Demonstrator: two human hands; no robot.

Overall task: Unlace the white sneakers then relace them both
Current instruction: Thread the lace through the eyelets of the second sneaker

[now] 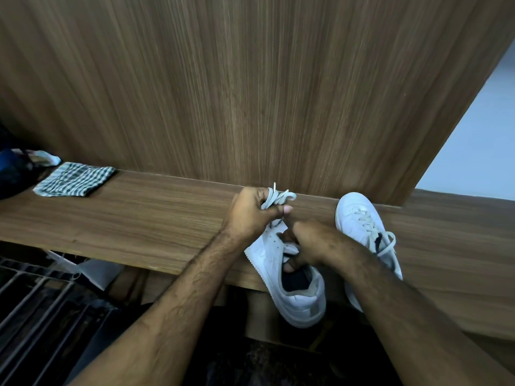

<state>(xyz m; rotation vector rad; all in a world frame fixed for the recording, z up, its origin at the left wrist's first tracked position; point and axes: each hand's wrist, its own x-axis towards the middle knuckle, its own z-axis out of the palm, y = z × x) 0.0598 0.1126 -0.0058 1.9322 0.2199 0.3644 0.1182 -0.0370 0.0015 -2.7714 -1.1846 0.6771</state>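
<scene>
Two white sneakers lie on a wooden shelf. The near sneaker hangs with its heel over the shelf's front edge. My left hand grips a bunch of its white lace above the toe end. My right hand holds this sneaker at the tongue, fingers curled into its opening. The second sneaker lies to the right, laced, with loose lace ends near its opening; my right forearm hides its heel part.
A folded green checked cloth lies at the shelf's left end, beside dark bags. A tall wooden panel rises right behind the shelf. A metal grille sits below on the left.
</scene>
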